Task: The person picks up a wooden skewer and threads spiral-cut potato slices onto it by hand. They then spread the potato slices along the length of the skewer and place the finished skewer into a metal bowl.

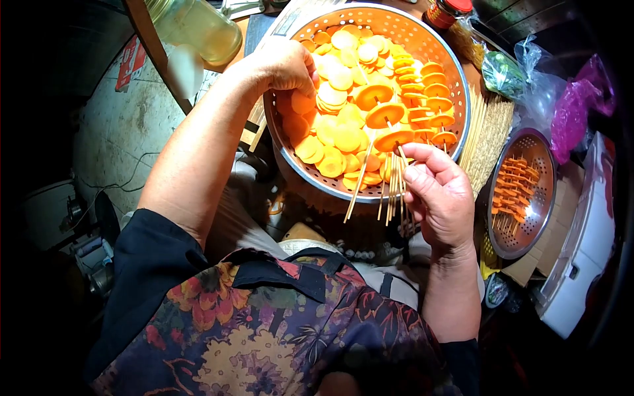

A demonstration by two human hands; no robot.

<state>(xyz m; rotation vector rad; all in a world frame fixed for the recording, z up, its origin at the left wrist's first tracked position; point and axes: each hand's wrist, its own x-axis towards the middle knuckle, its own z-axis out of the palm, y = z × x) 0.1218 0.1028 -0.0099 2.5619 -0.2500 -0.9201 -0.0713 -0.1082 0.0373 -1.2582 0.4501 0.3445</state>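
A large metal colander [458, 79] holds many thin round orange slices [348, 136]. Over its left side, my left hand [284, 65] is closed, its fingertips bent down at an orange slice by the rim; how firmly they hold it is partly hidden. My right hand [439, 191] pinches the lower part of a wooden skewer near the colander's front rim. Several spaced slices [384, 116] are threaded on that skewer, which points up and away. Finished-looking rows of threaded slices [439, 104] lie at the colander's right side, and bare skewer ends [394, 188] stick out over the front rim.
A smaller colander [545, 218] with threaded orange pieces [515, 188] stands at the right, beside a white plastic container [581, 244]. Bundled sticks [487, 138] lie between the colanders. Plastic bags [535, 86], a red-lidded jar [449, 12] and a large glass jar [198, 33] are further back.
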